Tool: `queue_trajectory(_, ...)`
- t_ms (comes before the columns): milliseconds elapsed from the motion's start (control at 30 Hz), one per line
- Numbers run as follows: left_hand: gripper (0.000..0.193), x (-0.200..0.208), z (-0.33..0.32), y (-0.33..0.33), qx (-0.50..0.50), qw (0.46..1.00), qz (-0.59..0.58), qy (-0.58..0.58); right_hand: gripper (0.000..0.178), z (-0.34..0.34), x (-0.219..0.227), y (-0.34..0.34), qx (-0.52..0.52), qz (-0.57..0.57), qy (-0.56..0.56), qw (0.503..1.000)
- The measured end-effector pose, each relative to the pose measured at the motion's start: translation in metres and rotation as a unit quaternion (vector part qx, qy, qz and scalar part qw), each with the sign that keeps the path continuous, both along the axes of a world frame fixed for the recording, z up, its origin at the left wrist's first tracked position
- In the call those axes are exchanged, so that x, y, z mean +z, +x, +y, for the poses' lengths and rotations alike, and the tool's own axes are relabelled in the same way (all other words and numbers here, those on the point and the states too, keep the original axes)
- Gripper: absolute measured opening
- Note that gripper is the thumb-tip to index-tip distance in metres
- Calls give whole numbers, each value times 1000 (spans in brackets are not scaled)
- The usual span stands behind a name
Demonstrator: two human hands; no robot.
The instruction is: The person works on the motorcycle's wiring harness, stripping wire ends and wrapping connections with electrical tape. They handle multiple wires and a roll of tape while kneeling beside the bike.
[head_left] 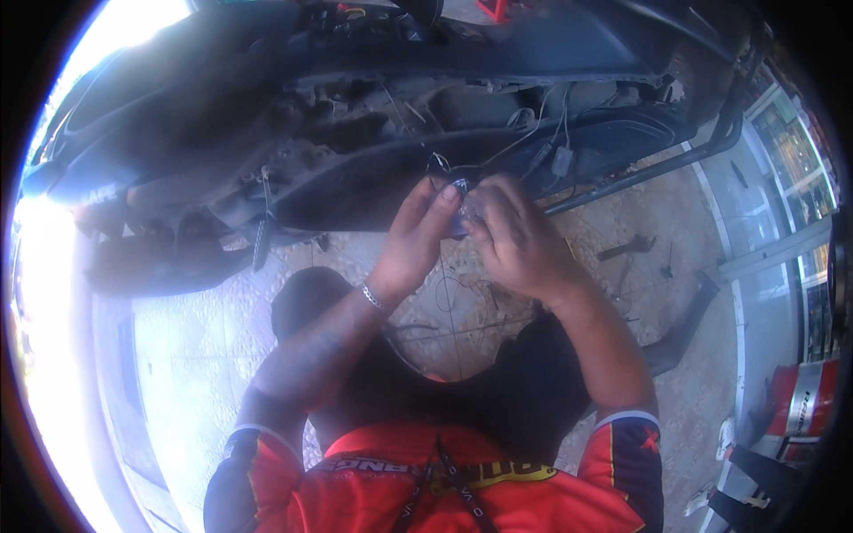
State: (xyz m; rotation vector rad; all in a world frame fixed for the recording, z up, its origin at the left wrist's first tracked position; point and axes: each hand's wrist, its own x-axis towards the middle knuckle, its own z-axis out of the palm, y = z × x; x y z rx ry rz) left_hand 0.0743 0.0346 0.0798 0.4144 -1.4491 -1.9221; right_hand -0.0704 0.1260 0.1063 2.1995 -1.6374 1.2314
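Note:
Both hands meet in front of the dark scooter [373,178]. My left hand [416,235] is closed, thumb and fingers pinching a small silver-and-blue part [460,186] whose exact kind I cannot make out. From the right, my right hand [515,235] is closed around the same spot, its fingertips on the part and hiding much of it. Thin wires [437,162] rise just above my left fingertips toward the scooter's side.
Loose cables with a pale connector [562,162] hang along the scooter. A dark metal bar [622,176] runs along its lower right. Tools [627,248] and scraps lie on the tiled floor [222,355]. At the right are a red-and-white box [804,398] and another person's foot [727,440].

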Motion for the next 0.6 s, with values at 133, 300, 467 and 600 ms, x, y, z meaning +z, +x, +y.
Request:
queue_trajectory(133, 32, -4, -5, -2, -7, 1000, 4, 13, 30, 3, -1, 11, -65, 1, -22, 998)
queue_trajectory(300, 20, -8, -3, -2, -37, 995, 47, 84, 37, 6, 1, 22, -94, -55, 6, 994)
queue_trajectory(467, 22, -4, -10, 4, -55, 993, 75, 78, 36, 0, -8, 24, -69, -60, -62, 994)
queue_trajectory(600, 24, 2, -18, 13, -107, 986, 89, 90, 39, -5, -20, 23, -53, 16, -100, 993)
